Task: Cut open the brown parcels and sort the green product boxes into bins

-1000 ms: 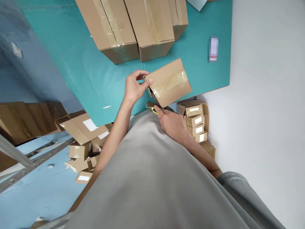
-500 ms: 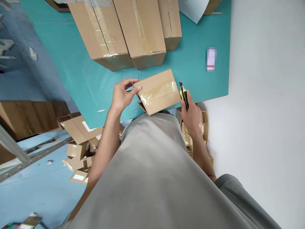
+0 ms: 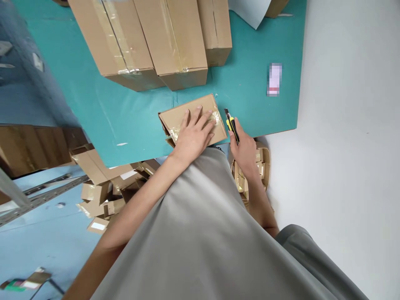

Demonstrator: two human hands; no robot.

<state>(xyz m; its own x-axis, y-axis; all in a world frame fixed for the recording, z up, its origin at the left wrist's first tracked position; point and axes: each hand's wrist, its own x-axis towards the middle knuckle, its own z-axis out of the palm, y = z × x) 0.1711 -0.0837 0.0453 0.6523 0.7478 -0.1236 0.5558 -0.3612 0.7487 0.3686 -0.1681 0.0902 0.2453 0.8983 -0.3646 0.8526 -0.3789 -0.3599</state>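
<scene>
Laying the left hand (image 3: 193, 143) flat, widely spread, on a brown box (image 3: 175, 118) with shiny tape (image 3: 216, 117) and loose left flap (image 3: 170, 142), near the front edge of the bench (image 3: 256, 110). Gripping a knife (image 3: 231, 126) in the right hand (image 3: 245, 151). Cannot read white labels (image 3: 128, 174) below.
</scene>
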